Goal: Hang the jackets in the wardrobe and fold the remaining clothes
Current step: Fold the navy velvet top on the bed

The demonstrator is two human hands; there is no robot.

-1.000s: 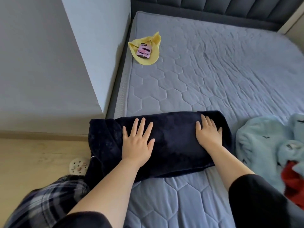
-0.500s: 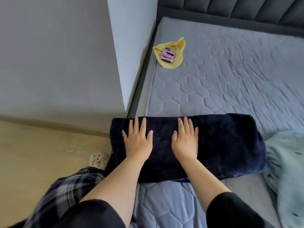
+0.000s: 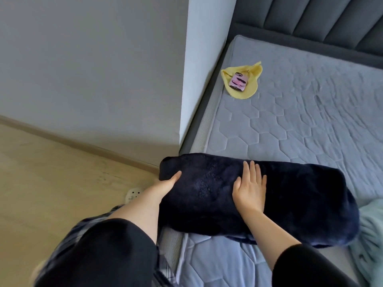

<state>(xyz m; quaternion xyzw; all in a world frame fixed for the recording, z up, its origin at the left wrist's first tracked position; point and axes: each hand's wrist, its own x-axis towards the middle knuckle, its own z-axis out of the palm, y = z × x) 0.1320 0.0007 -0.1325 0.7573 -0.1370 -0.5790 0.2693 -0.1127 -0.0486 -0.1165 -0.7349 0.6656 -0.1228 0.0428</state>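
1 navy fleece [image 3: 300,204], folded, yellow cloth [image 3: 251,88] beyond; my right hand [image 3: 249,189] flat atop, left hand [image 3: 165,183], flat before, now gripping its end.

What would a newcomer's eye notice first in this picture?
A folded navy fleece garment lies at the mattress corner, the right hand flat on top, the left hand gripping its left end. Farther up, near the wall, a pink phone rests on a yellow cloth.
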